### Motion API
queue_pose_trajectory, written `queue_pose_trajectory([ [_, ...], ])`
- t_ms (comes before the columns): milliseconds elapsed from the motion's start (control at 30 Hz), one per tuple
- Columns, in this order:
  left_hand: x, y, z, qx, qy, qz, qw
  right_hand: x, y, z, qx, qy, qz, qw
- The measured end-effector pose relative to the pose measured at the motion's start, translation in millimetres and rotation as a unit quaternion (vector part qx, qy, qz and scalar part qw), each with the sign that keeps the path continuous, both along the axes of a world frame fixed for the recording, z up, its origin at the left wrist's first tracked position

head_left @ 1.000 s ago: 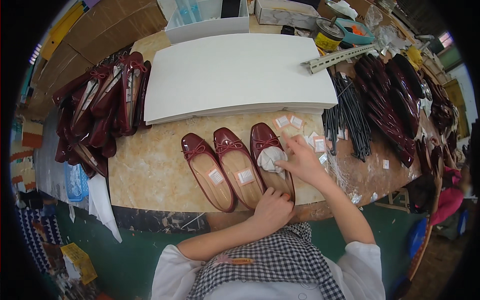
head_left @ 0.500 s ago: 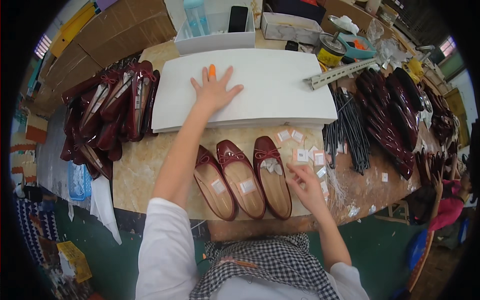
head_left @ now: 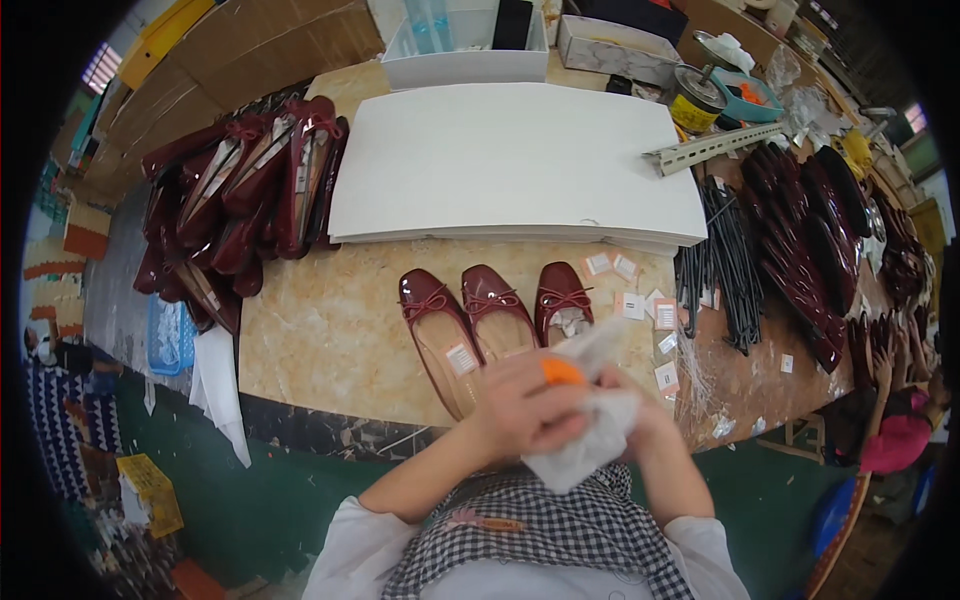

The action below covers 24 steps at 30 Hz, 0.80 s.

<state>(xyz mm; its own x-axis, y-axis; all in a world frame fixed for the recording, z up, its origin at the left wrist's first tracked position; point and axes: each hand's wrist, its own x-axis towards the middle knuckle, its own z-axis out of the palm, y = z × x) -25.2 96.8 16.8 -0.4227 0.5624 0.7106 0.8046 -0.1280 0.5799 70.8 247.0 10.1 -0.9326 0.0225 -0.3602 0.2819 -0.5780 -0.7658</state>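
Note:
A crumpled sheet of white tissue paper (head_left: 570, 462) is between my hands, low over the table's front edge. My left hand (head_left: 515, 405), with an orange cover on one finger, is closed on it. Behind the paper, my right hand (head_left: 648, 415) grips its other side, fingers partly hidden and blurred. Three dark red patent flats with bows lie in a row just beyond: a left shoe (head_left: 425, 315), a middle shoe (head_left: 497, 305) and a right shoe (head_left: 560, 293) with crumpled paper in its toe. My hands cover the heels of the middle and right shoes.
A thick stack of white sheets (head_left: 510, 160) lies behind the shoes. Piles of dark red shoes (head_left: 245, 195) stand left and right (head_left: 800, 230). Black strips (head_left: 735, 270), small labels (head_left: 630, 305), a metal rail (head_left: 715, 150) and an open can (head_left: 697, 100) are on the right.
My left hand has left the white stack and come down in front of me. Both hands now hold a sheet of tissue paper above the shoes' heels. The view has shifted slightly.

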Motion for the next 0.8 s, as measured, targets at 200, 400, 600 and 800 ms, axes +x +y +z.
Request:
queue_pose_trajectory([
  [200,-15.6,-10.3,-22.6,0.0,-0.38,0.075,0.922,-32.3,-41.4,23.9,0.616,0.27,0.069,0.737],
  [400,31.1,-18.2,-41.1,-0.42,-0.069,0.125,0.896,-66.9,-2.1,-37.3,0.559,0.184,0.058,0.806],
  [600,60.5,-15.1,-57.8,-0.415,0.025,0.12,0.901,-111.8,-48.8,-70.6,0.849,0.182,0.155,0.472],
  [800,54.8,-19.4,-61.3,-0.402,0.071,0.157,0.899,-107.3,-18.2,-44.8,0.658,0.124,0.112,0.735],
])
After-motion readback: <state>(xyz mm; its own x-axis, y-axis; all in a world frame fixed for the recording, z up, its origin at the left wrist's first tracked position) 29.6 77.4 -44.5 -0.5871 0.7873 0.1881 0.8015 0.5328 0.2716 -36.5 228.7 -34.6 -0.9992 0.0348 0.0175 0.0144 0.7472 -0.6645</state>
